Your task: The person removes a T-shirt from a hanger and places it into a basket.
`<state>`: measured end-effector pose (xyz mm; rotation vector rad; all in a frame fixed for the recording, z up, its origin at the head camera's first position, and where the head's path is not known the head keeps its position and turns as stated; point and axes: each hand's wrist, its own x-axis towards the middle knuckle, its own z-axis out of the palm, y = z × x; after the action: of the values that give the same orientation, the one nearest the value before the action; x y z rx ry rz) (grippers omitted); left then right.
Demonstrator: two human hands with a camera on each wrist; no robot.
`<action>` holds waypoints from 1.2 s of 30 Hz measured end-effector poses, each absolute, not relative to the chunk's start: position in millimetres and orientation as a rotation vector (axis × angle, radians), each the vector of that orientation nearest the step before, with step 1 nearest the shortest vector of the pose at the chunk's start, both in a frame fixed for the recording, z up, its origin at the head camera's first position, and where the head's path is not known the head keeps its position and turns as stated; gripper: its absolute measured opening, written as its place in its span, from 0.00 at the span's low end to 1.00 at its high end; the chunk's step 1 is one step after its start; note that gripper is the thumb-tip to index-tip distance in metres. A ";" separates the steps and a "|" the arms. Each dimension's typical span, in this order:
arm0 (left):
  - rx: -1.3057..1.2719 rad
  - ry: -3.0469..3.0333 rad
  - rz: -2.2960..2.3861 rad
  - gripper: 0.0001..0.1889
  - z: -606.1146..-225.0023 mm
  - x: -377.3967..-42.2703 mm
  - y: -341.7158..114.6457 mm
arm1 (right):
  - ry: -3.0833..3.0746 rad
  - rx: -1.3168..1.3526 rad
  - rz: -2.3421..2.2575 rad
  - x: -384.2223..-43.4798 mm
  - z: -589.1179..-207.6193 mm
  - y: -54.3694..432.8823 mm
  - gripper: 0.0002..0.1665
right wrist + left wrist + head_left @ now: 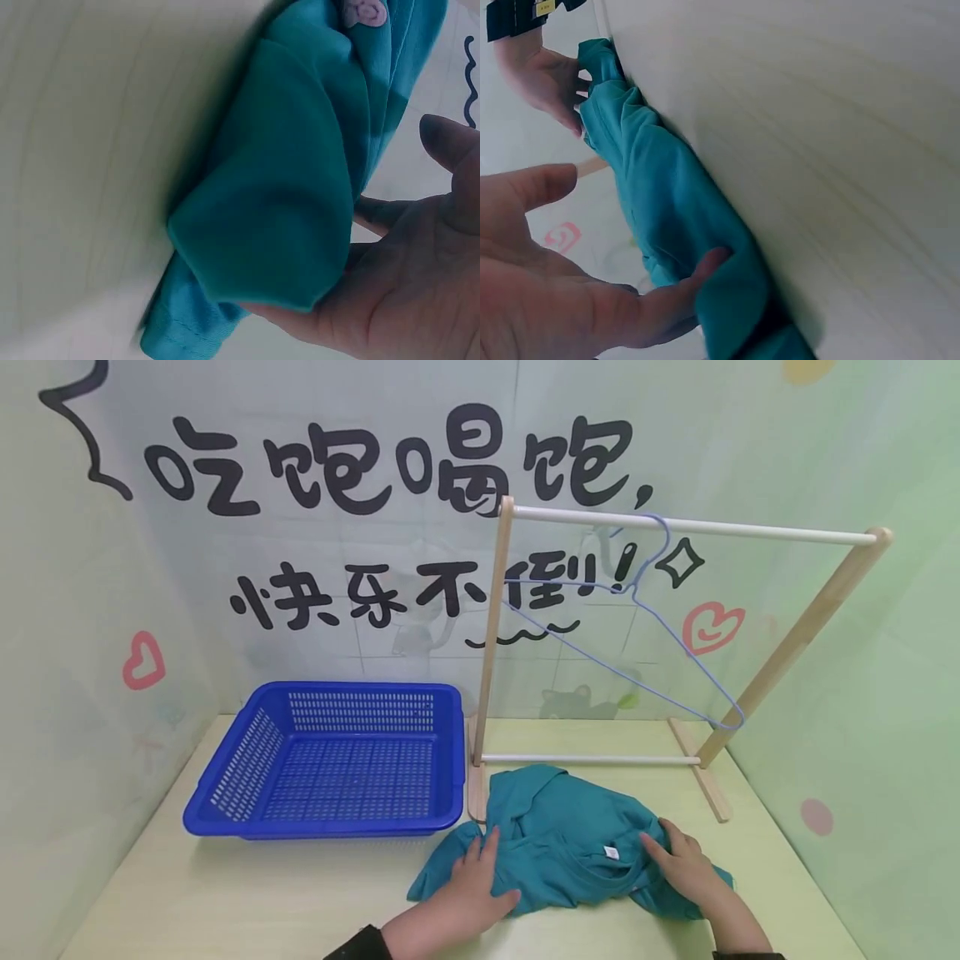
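A crumpled teal shirt (pixel 555 835) lies on the table in front of me, a small white label (pixel 611 852) showing at its neckline. My left hand (pixel 468 893) is at its left part, fingers spread and fairly straight against the cloth. At the right side of the shirt is my right hand (pixel 686 864), its fingers loosely bent and touching the fabric. In the right wrist view a pinkish patch (pixel 365 12) shows on the shirt, and some fingers of the right hand (pixel 405 277) are hidden behind the folds.
A blue plastic basket (pixel 322 827) stands at the back left. Behind the shirt rises a wooden rack (pixel 491 635) with a white top bar (pixel 750 529), from which a blue wire hanger (pixel 635 587) hangs. Walls close off the back and both sides of the table (pixel 150 893).
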<state>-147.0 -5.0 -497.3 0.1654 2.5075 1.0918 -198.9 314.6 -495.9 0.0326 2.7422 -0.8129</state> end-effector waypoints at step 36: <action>0.206 2.179 1.633 0.40 -507.6 -177.3 14.9 | 2.570 -0.123 -1.292 -200.1 -499.3 228.2 0.32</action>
<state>-177.3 14.9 -507.6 0.2063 2.1789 1.6329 -200.1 228.2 -499.3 -0.1232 2.5702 -1.2925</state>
